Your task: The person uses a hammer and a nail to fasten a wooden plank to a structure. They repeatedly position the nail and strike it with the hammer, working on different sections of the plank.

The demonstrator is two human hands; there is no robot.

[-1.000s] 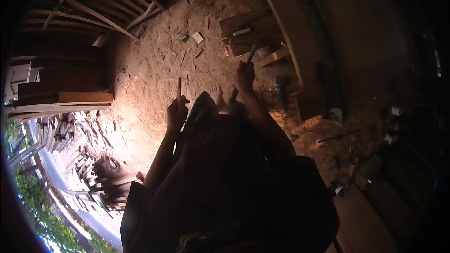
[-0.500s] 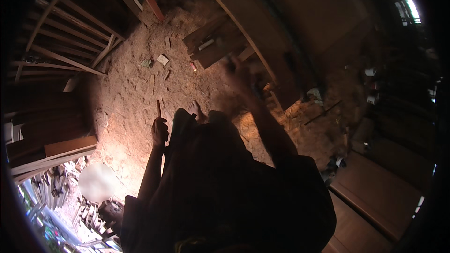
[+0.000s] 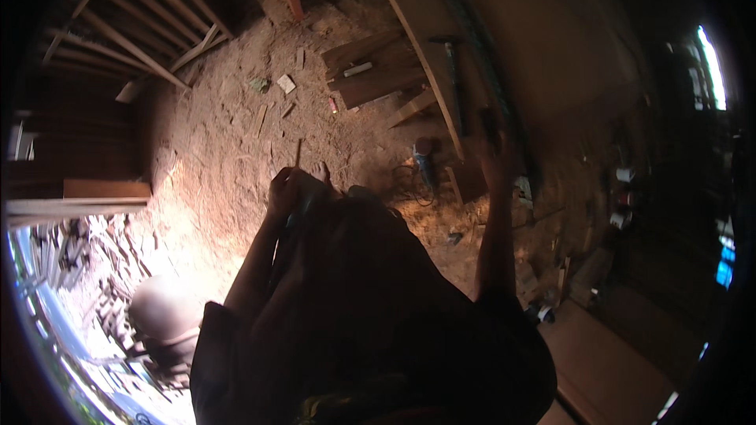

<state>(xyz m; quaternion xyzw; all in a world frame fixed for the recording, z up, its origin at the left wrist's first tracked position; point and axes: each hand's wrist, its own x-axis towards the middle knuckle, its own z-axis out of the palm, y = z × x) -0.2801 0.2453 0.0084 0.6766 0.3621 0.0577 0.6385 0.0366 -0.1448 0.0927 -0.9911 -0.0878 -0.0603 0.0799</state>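
Observation:
My left hand (image 3: 282, 191) is closed round a thin wooden stick (image 3: 298, 153) that points up and away in front of my body. My right arm reaches out to the right, and my right hand (image 3: 496, 167) is over the near edge of a large wooden panel (image 3: 543, 55). Its fingers are dark and smeared, close to a small dark object (image 3: 490, 121) on the panel; whether they touch it I cannot tell. A hammer (image 3: 451, 71) lies on the panel, left of that object. On the ground left of my right hand stands a blue power tool (image 3: 424, 164) with a cable.
Wooden boards (image 3: 378, 83) lie on the sawdust-covered ground (image 3: 228, 134), with several offcuts and a pale block (image 3: 286, 83). Slatted wooden frames (image 3: 150, 24) lean at the far left. A person (image 3: 165, 319) is at the lower left beside piled wood scraps.
My right hand has moved right, from above the ground near the boards to the panel's edge. The blue power tool now shows. My left hand keeps the stick.

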